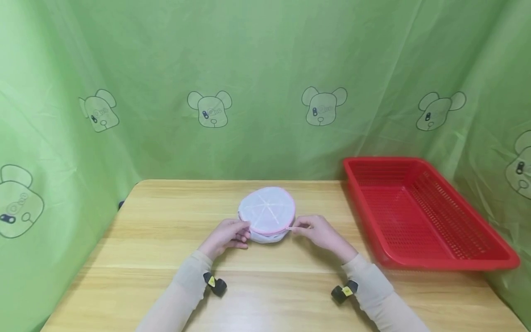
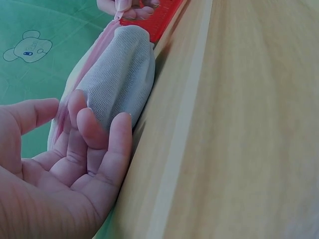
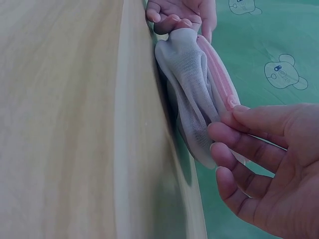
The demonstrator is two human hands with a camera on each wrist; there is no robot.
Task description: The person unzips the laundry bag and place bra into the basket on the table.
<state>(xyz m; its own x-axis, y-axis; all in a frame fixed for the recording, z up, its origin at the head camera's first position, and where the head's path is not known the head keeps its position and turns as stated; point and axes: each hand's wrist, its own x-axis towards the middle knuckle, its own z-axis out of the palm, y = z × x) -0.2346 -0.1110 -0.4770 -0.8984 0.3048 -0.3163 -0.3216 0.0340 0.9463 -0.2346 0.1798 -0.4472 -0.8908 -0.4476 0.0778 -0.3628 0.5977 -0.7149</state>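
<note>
The round mesh pouch (image 1: pixel 267 208) lies on the wooden table (image 1: pixel 282 295), directly between your 2 hands, with its pale top facing up and faint seams fanning out from the middle. A pink zip (image 3: pixel 219 74) runs round its upper edge, and below that the grey mesh side sags in soft folds. Your left hand (image 1: pixel 228 236) holds the pouch at its left edge, the thumb by the pink rim and the other fingers bent against the mesh. Your right hand (image 1: pixel 317 230) is at the near right edge, thumb and forefinger pinching the small zip pull (image 3: pixel 233 102), while your other 3 fingers curve loosely beside the pouch. Your sleeves (image 1: pixel 188 276) are light beige, and a black camera (image 1: pixel 215 284) with a yellow label sits at each of your 2 wrists. Well to the right of the pouch, past your right hand, a red basket (image 1: pixel 448 264) with slotted sides stands on the table. Green curtains (image 1: pixel 265 41) surround the table on 3 sides, printed with outlined animal heads (image 1: pixel 213 110).
</note>
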